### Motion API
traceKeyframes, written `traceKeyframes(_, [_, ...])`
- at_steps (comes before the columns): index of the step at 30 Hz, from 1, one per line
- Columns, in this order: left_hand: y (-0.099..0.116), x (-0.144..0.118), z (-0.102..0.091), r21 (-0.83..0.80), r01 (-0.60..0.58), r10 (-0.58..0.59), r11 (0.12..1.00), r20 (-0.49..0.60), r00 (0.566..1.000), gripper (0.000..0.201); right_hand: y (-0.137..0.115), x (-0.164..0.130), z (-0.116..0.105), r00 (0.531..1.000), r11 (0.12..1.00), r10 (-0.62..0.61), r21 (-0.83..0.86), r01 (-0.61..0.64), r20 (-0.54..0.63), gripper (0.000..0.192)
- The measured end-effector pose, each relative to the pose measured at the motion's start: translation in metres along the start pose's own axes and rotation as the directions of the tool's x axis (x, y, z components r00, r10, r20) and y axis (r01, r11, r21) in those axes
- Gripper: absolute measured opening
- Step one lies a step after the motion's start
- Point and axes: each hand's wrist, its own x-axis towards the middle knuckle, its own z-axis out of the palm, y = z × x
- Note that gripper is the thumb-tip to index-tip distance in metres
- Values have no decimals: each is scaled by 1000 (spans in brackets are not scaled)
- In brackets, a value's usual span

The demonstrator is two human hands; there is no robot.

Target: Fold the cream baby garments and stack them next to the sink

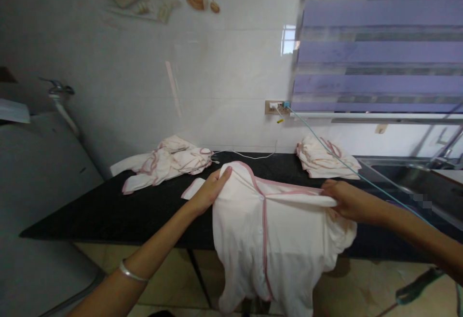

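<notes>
A white baby romper with pink trim hangs between my hands, its lower part draping past the front edge of the black counter. My left hand pinches the garment at its upper left, thumb on top. At the upper right, my right hand grips the cloth, with the fingers partly hidden by a fold. A pink-edged seam runs down the front between the two hands. One sleeve end shows on the counter beside my left wrist.
Crumpled white garments with pink edging lie at the back left. A folded stack of similar clothes sits at the back right, near the sink. A thin green cord runs from the wall socket across the right side.
</notes>
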Motion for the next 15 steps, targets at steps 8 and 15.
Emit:
traceKeyframes(8, [62, 20, -32, -43, -83, 78, 996, -95, 992, 61, -7, 5, -83, 973, 999, -38, 27, 45, -230, 13])
traceKeyframes(15, [94, 26, -47, -38, -131, 124, 991, -144, 982, 46, -23, 0, -121, 907, 949, 22, 294, 113, -420, 40])
